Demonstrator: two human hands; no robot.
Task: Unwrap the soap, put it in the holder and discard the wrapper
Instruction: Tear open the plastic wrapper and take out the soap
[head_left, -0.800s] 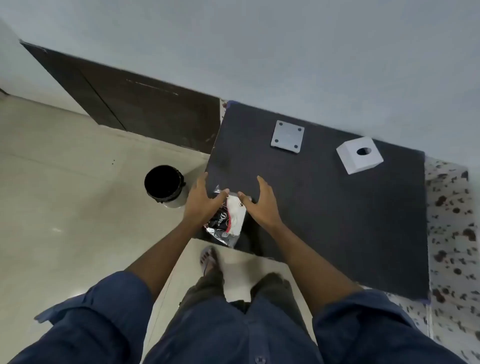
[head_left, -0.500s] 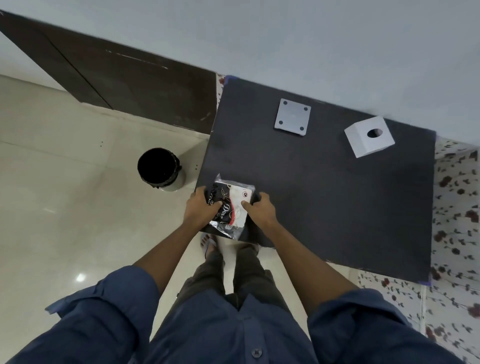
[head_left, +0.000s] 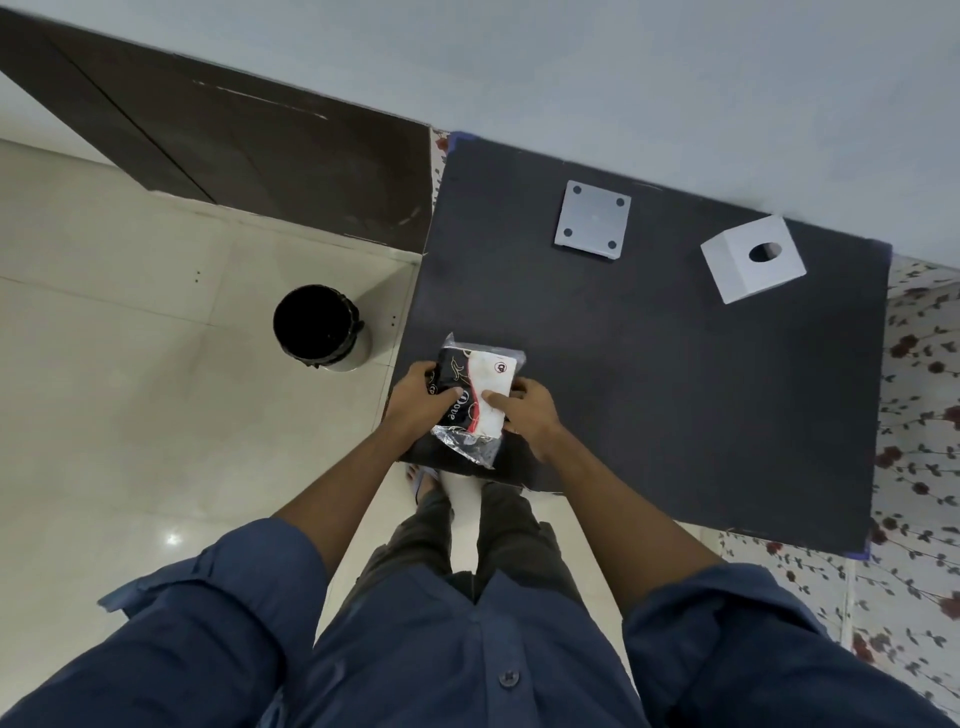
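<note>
A wrapped soap bar, in a black, white and red shiny wrapper, is held over the near left corner of the dark table. My left hand grips its left side and my right hand grips its right side, thumb on top. The wrapper is still sealed around the soap. A flat grey square soap holder with corner holes lies at the table's far side. A black-lined bin stands on the floor left of the table.
A white box with a round hole sits at the table's far right. A dark wooden panel runs along the wall on the left. Floral-patterned cloth shows beyond the table's right edge. Pale floor tiles surround the bin.
Both hands have closed on the soap packet and lifted it off the table edge, turning it so its printed face shows. The camera view has shifted slightly.
</note>
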